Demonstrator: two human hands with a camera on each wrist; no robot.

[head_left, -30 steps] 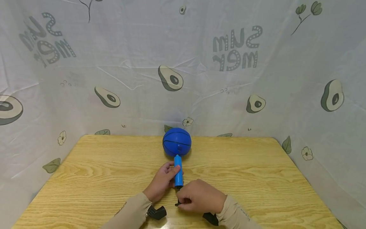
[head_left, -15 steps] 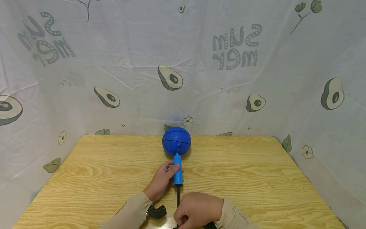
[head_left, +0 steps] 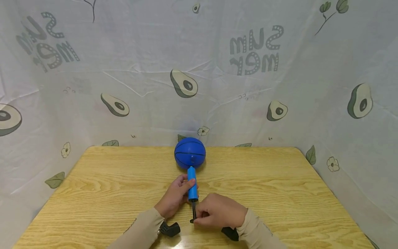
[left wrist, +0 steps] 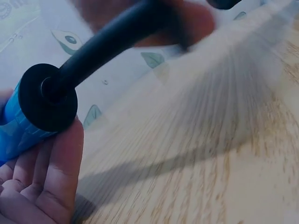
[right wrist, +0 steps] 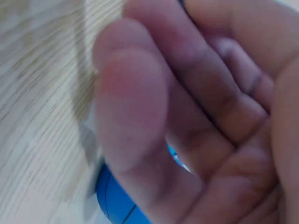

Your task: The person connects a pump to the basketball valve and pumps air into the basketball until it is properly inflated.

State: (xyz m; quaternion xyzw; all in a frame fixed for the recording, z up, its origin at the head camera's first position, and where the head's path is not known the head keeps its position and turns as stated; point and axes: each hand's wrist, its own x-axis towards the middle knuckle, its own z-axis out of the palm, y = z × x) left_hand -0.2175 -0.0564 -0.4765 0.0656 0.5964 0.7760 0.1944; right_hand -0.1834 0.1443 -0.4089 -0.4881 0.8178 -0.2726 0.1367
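A blue ball with black seam lines (head_left: 189, 152) rests near the far edge of the table. Against its near side points the nozzle end of a light-blue hand pump (head_left: 191, 173). My left hand (head_left: 173, 196) grips the pump barrel, thumb on top. The black plunger rod (head_left: 194, 206) sticks out toward me, partly drawn out of the barrel; in the left wrist view it runs from the black end cap (left wrist: 35, 105). With curled fingers my right hand (head_left: 221, 209) holds the handle (head_left: 192, 221), mostly covering it. The right wrist view shows those curled fingers (right wrist: 131, 102) up close.
The wooden table (head_left: 273, 180) has a printed curtain (head_left: 217, 103) hanging behind and along both sides. A black wrist device (head_left: 169, 229) sits at the left cuff, another (head_left: 230, 233) at the right.
My right hand pulled the plunger handle back toward me, then pushed it forward again, so less rod shows than half a second ago. My left hand keeps its grip on the barrel.
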